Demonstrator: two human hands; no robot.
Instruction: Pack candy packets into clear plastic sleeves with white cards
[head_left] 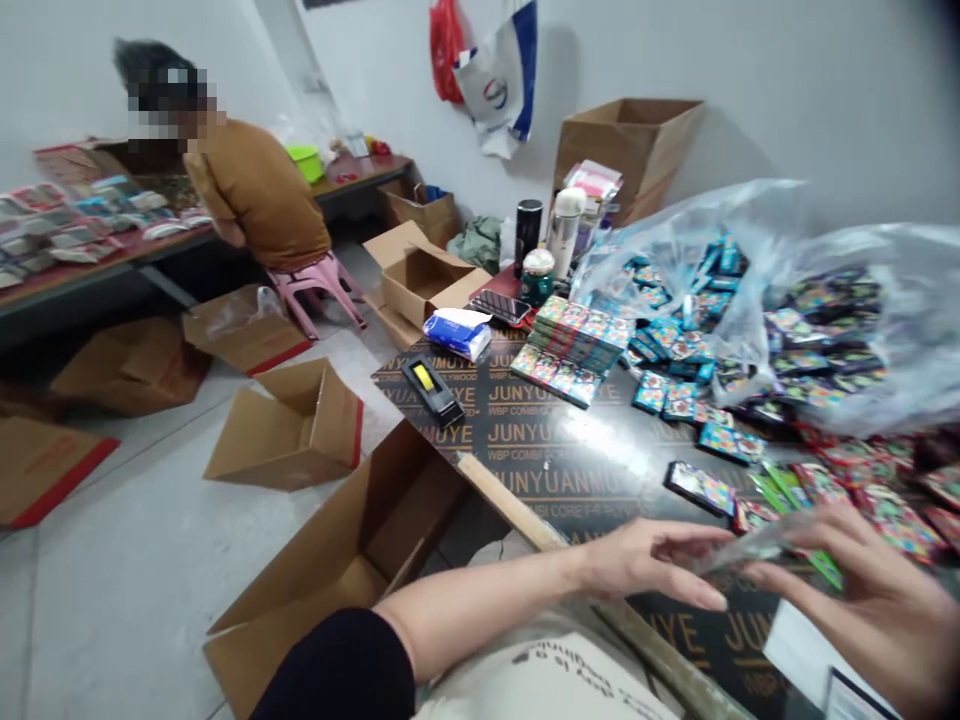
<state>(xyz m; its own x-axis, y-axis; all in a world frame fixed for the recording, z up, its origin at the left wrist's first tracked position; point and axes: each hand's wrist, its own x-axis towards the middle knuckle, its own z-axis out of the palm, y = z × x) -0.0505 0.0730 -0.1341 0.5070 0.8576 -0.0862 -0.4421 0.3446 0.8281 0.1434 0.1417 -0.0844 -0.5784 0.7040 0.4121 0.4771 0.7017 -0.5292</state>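
Currently, right hand has a clear plastic piece between thumb and fingers, above the counter, near its front edge. Left hand half-curled, thumb apart from fingers, at the piece's left end; can't tell if it grips. Green packs and a dark-sided pack lie just beyond.

Place: a packing workshop
Floor: open cardboard boxes
Table: plastic bags of small packets
Bench: co-worker on pink stool
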